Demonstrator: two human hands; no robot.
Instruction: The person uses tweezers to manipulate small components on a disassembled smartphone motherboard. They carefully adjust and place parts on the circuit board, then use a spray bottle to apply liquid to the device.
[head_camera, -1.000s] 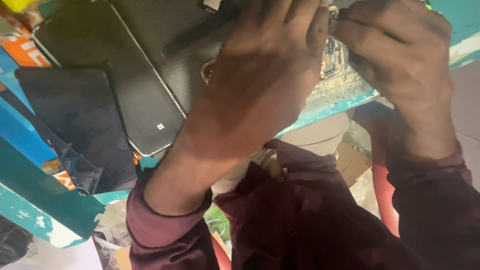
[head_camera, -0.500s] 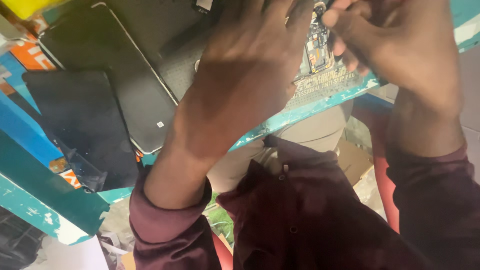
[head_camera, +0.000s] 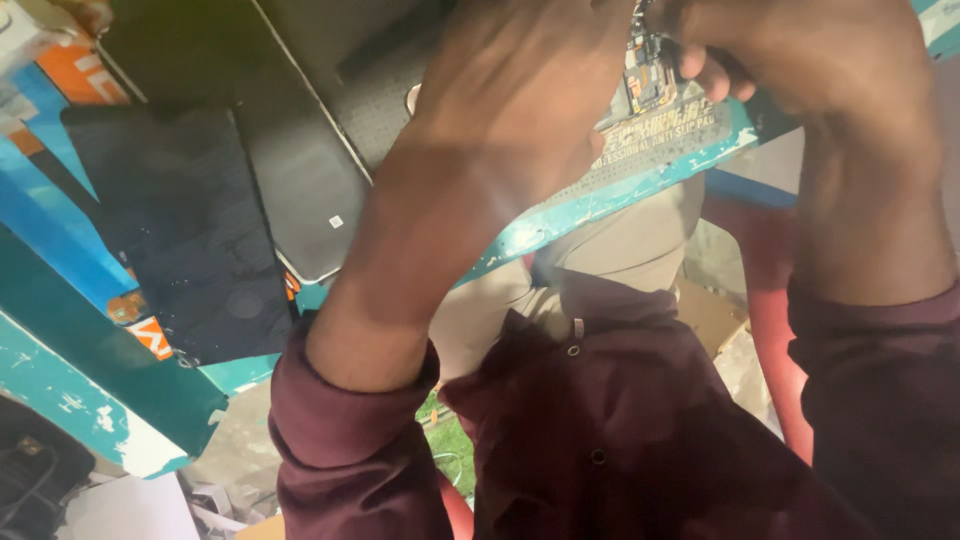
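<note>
The right hand (head_camera: 800, 70) pinches a small circuit board (head_camera: 650, 75) at its top edge, now lifted more upright than a moment ago. The left hand (head_camera: 520, 110) has slid over it, its grip hidden. Both hover above the teal desk (head_camera: 600, 195), beside dark phone panels (head_camera: 190, 230).

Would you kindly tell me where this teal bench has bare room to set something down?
Little: a worn teal strip left of the dark rectangular panel. Crowded elsewhere: the black flat phone adjoins that panel, and the left hand and right hand cover the small circuit board.
</note>
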